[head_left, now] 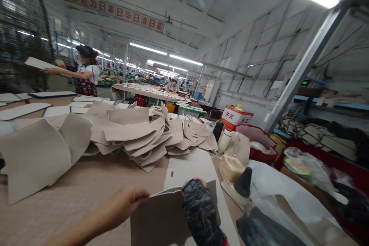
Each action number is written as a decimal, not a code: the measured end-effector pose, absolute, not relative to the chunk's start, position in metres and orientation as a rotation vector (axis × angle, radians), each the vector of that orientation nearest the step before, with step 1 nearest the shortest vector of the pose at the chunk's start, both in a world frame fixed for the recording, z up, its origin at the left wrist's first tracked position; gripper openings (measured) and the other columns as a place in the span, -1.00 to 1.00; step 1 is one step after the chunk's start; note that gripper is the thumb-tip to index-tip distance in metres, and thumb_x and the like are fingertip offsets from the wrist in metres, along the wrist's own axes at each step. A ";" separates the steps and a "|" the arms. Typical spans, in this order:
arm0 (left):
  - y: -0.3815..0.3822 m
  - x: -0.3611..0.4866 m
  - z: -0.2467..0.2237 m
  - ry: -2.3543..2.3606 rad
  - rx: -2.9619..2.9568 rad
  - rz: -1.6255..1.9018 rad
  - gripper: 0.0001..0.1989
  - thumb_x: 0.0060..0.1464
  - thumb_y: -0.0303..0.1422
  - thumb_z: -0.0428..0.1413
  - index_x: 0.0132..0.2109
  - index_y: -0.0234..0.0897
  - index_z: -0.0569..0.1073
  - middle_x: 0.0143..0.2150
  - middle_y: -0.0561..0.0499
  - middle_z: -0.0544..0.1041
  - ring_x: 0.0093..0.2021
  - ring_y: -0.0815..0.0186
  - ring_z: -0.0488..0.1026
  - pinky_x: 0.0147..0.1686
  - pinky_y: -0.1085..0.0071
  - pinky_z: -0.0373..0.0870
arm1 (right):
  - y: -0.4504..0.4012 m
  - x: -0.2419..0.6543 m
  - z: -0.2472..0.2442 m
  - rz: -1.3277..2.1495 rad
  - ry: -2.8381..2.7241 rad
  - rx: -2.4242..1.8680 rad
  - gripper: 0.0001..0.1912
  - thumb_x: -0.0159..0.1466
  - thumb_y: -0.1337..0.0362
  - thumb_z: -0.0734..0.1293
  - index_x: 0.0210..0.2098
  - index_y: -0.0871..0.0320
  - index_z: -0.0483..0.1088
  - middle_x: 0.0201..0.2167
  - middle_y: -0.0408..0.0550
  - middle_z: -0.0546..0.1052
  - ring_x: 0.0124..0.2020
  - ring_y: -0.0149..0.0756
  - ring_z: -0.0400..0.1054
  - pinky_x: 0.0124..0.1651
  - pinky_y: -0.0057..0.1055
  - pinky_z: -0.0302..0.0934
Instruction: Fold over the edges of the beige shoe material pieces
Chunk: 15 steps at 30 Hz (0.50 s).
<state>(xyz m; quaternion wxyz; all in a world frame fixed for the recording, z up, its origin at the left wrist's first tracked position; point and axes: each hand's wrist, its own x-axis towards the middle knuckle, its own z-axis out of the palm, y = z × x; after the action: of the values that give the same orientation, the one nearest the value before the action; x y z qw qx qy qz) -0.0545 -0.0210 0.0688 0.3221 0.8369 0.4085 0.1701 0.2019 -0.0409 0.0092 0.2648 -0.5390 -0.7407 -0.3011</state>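
A beige sheet piece (157,217) with a pale edge stands tilted up in front of me at the table's near side. My left hand (134,199) is bare and pinches its upper left corner. On its upper edge, further right, my right hand (198,200) is closed; a dark, worn fingerless covering wraps it, and its fingers are partly hidden behind the sheet. A long white board (191,165) lies on the table beneath. Just beyond, a loose heap of beige curved pieces (144,130) spreads across the brown tabletop (115,178).
At right stand a white bottle (225,141), a yellowish block (233,167) and a dark cone (243,184) beside plastic bags (311,173). Flat dark-edged panels (25,110) lie at left. A co-worker (86,71) holds a panel there. A slanted metal post (305,69) rises at right.
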 end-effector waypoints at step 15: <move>-0.026 -0.038 0.085 1.201 2.313 0.379 -0.72 0.11 -0.38 -0.01 -0.25 -0.26 0.60 -0.29 -0.02 0.65 -0.26 0.24 0.55 -0.28 0.50 0.34 | -0.069 0.218 0.060 -0.645 -2.001 -1.460 -0.83 -0.09 0.41 0.40 -0.47 0.12 0.41 -0.50 -0.09 0.54 -0.44 -0.12 0.43 -0.27 -0.21 0.34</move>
<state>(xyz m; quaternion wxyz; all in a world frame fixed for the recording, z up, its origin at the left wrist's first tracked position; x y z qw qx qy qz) -0.0381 -0.0256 0.0848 0.2511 0.8501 0.4415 0.1392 0.2182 -0.0689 0.0604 0.2871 -0.5464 -0.7488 -0.2416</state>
